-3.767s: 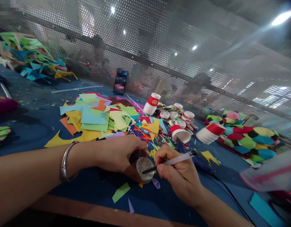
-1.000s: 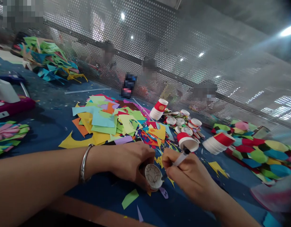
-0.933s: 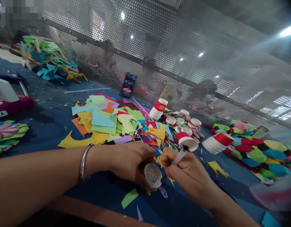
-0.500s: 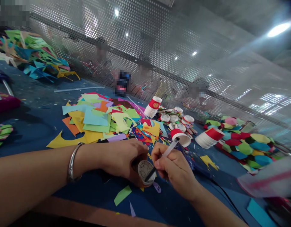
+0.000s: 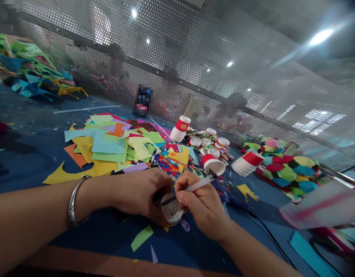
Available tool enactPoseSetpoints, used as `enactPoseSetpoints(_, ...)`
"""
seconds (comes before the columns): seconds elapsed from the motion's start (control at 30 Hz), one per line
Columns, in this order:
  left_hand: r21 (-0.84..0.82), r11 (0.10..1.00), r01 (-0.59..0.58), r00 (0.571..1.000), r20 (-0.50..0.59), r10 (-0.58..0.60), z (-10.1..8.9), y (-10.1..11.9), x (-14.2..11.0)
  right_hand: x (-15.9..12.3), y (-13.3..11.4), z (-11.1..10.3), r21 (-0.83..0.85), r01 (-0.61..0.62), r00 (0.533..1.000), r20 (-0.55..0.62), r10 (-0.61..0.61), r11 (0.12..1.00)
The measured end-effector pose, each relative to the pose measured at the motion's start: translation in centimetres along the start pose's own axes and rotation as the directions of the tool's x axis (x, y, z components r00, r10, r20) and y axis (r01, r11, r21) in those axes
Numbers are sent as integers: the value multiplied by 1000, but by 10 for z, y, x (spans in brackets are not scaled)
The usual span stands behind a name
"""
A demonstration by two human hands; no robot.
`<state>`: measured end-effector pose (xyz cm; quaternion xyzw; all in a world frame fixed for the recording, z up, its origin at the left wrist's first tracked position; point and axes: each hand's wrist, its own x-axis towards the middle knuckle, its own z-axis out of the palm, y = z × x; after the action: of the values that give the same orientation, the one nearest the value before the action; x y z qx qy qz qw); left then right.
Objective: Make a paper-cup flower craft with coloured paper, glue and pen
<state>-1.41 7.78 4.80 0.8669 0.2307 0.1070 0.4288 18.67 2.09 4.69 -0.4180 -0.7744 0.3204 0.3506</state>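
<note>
My left hand (image 5: 145, 192), with a silver bangle at the wrist, is closed around a small paper cup (image 5: 172, 211) whose round white bottom faces me. Dark curved pen lines mark that bottom. In my right hand (image 5: 200, 200) is a pen (image 5: 201, 182) with a whitish barrel, its dark tip end lying over the cup's bottom near the upper left of the disc. Whether the tip touches the surface I cannot tell. Beside the cup lies a small purple paper piece (image 5: 185, 225), and a green scrap (image 5: 142, 238) is nearer the table edge.
Coloured paper scraps (image 5: 108, 144) are heaped beyond my hands. Stacked red-and-white paper cups (image 5: 248, 163) lie to the right, near a colourful patchwork piece (image 5: 290, 169) and a translucent container (image 5: 318, 206). A black cord (image 5: 270, 231) crosses the right side. A perforated screen (image 5: 166, 50) stands behind.
The pen has tilted flatter, and its tip has shifted from the lower part of the cup's bottom to the upper left. The whole view has moved slightly, so things appear further left.
</note>
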Motion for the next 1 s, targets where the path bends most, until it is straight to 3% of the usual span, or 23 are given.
enactPoseSetpoints(0.3, 11, 999, 36, 998, -43, -35, 1, 1, 2, 1, 1, -8, -229, 127, 991, -2, -131, 965)
enactPoseSetpoints(0.53, 47, 995, 89, 996, -4, -89, -2, 3, 0, -2, -3, -11, -340, 197, 977, -14, -214, 920)
enactPoseSetpoints(0.77, 43, 990, 133, 991, 12, -134, -1, 5, -1, -5, -9, -13, -346, 176, 981, -22, -195, 922)
enactPoseSetpoints(1.0, -4, 987, 158, 987, 11, -158, -1, 7, -1, -7, -11, -18, -252, 82, 996, -6, -86, 964)
